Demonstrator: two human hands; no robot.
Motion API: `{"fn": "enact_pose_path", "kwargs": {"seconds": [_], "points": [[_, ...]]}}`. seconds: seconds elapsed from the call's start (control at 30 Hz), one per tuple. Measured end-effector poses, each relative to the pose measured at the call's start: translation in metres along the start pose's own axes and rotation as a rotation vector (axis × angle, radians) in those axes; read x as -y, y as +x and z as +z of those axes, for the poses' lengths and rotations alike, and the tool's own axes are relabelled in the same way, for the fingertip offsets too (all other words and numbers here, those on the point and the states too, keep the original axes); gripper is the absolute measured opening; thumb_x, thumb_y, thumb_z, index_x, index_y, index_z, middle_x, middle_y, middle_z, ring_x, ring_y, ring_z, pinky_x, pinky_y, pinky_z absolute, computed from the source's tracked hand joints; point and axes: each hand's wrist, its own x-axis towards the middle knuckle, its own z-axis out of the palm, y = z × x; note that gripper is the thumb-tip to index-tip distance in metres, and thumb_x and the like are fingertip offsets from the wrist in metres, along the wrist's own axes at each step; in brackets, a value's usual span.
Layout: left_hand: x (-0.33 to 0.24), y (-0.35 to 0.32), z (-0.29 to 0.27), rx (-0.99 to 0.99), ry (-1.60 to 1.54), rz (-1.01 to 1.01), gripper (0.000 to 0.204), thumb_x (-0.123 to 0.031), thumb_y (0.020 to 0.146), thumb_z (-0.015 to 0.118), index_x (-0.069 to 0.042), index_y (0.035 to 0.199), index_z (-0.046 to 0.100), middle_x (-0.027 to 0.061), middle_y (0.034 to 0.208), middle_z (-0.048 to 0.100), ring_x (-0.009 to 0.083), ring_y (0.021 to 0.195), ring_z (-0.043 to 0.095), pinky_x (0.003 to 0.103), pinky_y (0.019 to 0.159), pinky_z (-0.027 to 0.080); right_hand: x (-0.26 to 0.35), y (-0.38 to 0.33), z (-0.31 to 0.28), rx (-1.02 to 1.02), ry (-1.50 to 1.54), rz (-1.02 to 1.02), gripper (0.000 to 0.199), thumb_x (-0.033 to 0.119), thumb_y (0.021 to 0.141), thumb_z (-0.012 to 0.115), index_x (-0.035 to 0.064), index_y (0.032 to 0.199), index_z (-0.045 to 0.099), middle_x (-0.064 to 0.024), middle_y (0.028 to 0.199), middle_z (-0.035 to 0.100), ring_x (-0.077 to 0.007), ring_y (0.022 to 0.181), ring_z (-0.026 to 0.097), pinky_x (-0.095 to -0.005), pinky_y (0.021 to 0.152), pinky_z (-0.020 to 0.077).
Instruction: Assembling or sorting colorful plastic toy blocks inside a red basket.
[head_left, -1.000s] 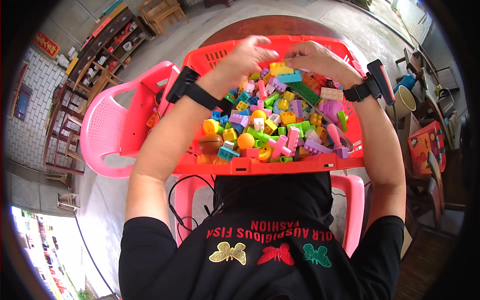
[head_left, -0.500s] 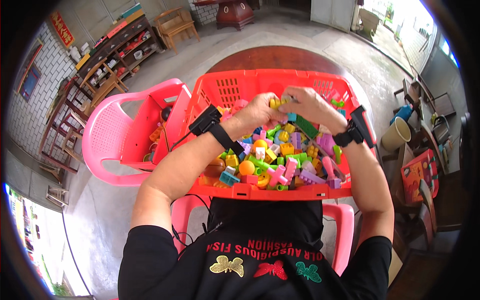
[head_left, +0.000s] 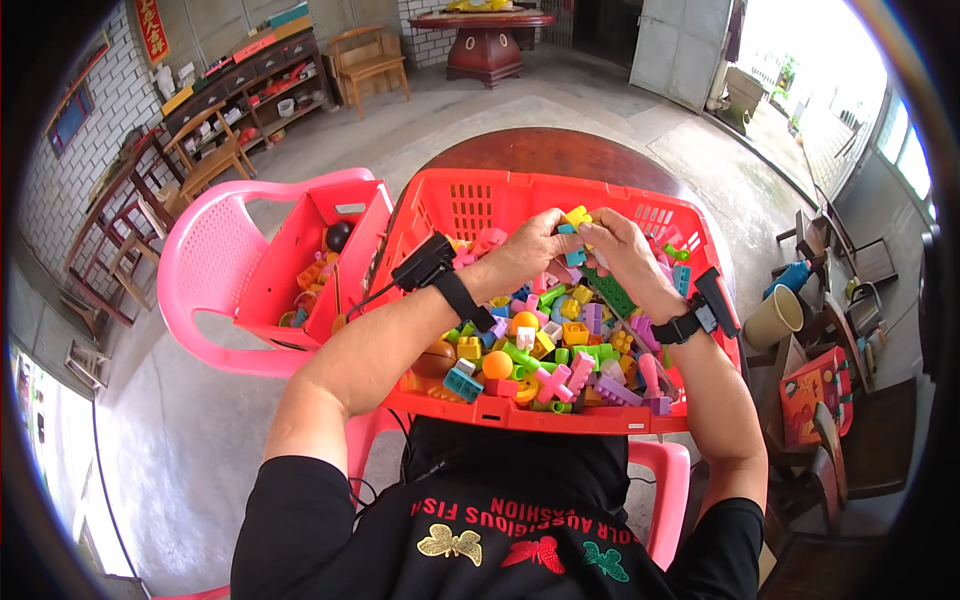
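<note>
Above the far part of a red plastic crate (head_left: 560, 415), my left hand (head_left: 530, 248) and my right hand (head_left: 622, 252) meet with curled fingers. Between their fingertips sit a yellow building block (head_left: 577, 216) and a light blue building block (head_left: 574, 256). Whether these two are joined is hard to tell, as fingers cover part of them. Beneath my hands the crate is heaped with mixed toy blocks. Among them are a long green block (head_left: 610, 292), an orange ball (head_left: 497, 365) and a pink plus-shaped piece (head_left: 553, 383).
The crate rests on a round brown table (head_left: 560, 150). Left of it, a pink plastic chair (head_left: 205, 260) carries a smaller red box (head_left: 265, 285) with several toys and a dark ball (head_left: 339, 236). A cream bin (head_left: 775, 318) and wooden chairs stand to the right.
My hands have drawn closer around the blocks, and the light blue block shows more between them. The yellow block now points upward. My view has tilted up slightly.
</note>
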Motion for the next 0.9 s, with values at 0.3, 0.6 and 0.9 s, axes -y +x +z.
{"fn": "enact_pose_path", "kwargs": {"seconds": [0.3,0.6,0.9], "points": [[-0.002,0.009,-0.014,0.026,-0.118,-0.003,0.031,-0.024,0.091,0.057,-0.005,0.113,0.047,0.0062,0.092,0.06,0.017,0.078,0.066,0.029,0.059,0.057,-0.007,0.005,-0.028,0.136,0.072,0.18,0.029,0.034,0.09,0.053,0.0062,0.098,0.058,-0.0008,0.077,0.059,-0.0077,0.064,0.056,-0.0216,0.05,0.042],[0.009,0.014,-0.02,-0.134,-0.002,0.033,0.029,-0.009,0.087,0.061,-0.004,0.111,0.046,0.0075,0.087,0.058,0.0164,0.074,0.064,0.03,0.063,0.057,-0.028,0.019,-0.028,-0.097,0.026,0.022,0.033,0.011,0.083,0.054,0.0068,0.115,0.05,-0.0022,0.086,0.058,-0.0092,0.075,0.054,-0.0231,0.063,0.0427],[0.006,0.004,-0.002,0.013,-0.087,-0.164,0.022,-0.012,0.09,0.052,0.0,0.109,0.05,0.0074,0.088,0.06,0.0166,0.075,0.063,0.03,0.069,0.056,0.004,0.001,0.014,0.082,-0.357,-0.517,0.025,0.009,0.086,0.051,0.0031,0.11,0.053,-0.0172,0.103,0.057,-0.0321,0.098,0.058,-0.0341,0.083,0.046]]}}
